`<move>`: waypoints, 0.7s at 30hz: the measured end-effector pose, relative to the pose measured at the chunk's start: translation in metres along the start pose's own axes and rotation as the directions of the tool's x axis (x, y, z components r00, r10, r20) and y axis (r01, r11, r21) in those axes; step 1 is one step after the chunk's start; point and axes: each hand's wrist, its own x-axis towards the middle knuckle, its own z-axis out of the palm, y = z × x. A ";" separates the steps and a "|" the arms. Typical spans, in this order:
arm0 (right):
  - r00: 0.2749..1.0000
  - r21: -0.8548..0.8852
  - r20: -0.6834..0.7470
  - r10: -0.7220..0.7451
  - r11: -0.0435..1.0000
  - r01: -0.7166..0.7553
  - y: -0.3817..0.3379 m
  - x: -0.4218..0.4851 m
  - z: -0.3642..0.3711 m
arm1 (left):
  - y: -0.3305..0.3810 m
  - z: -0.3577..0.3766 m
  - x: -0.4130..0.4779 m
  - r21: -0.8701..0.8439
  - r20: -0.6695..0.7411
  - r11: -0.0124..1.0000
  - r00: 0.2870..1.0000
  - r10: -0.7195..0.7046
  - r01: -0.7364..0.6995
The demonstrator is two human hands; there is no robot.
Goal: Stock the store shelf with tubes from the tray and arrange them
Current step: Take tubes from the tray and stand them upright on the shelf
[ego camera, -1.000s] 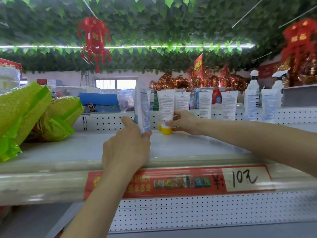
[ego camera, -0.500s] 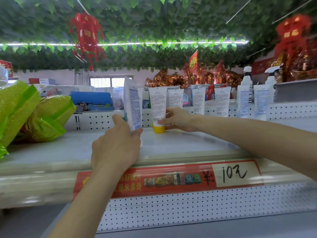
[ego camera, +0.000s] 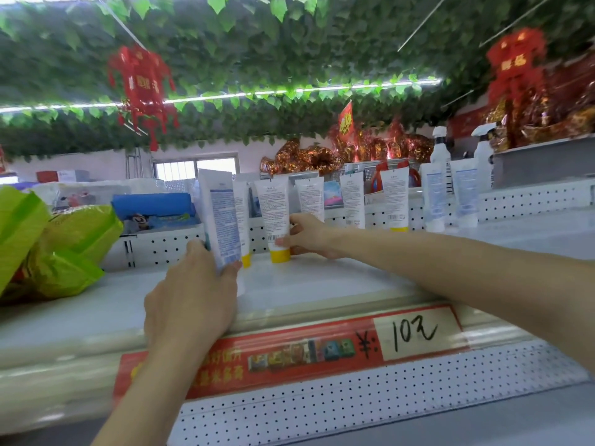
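Two hands at the shelf (ego camera: pixel 322 284): near, left hand (ego camera: pixel 190 304) gripping one blue-printed tube (ego camera: pixel 222 220) upright; farther in, right hand (ego camera: pixel 309 235) pinching one standing yellow-capped tube (ego camera: pixel 273 214). Four similar tubes (ego camera: pixel 394 201) alongside, two blue-printed tubes (ego camera: pixel 434 197) far right.

The shelf (ego camera: pixel 322 284) is smooth, faintly glossy white metal. On it the tubes (ego camera: pixel 273 207) are glossy plastic; at its left end, green bags (ego camera: pixel 64 249) of shiny crinkled film.
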 end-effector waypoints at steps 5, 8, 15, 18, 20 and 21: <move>1.000 0.013 0.002 0.007 1.000 -0.007 0.002 0.001 0.003 | -0.002 0.001 0.000 0.012 -0.001 1.000 1.000 0.014 -0.014; 1.000 0.010 0.005 0.016 1.000 -0.016 0.002 0.002 0.003 | -0.002 0.001 0.000 0.025 -0.005 1.000 1.000 0.014 -0.014; 0.998 -0.080 0.031 0.052 0.996 -0.050 -0.003 0.000 -0.002 | -0.001 0.000 0.000 0.023 0.001 1.000 1.000 0.017 -0.017; 0.982 -0.270 0.109 0.156 0.955 -0.121 -0.020 -0.012 -0.016 | -0.002 0.001 0.000 0.006 0.014 1.000 1.000 0.020 -0.020; 0.990 -0.460 0.047 0.134 0.882 -0.098 -0.039 -0.028 -0.035 | -0.004 0.002 0.001 -0.018 0.024 1.000 1.000 0.016 -0.016; 0.998 -0.551 -0.019 0.053 0.833 -0.055 -0.049 -0.037 -0.044 | -0.004 0.002 0.003 -0.036 0.030 0.999 0.999 0.013 -0.012</move>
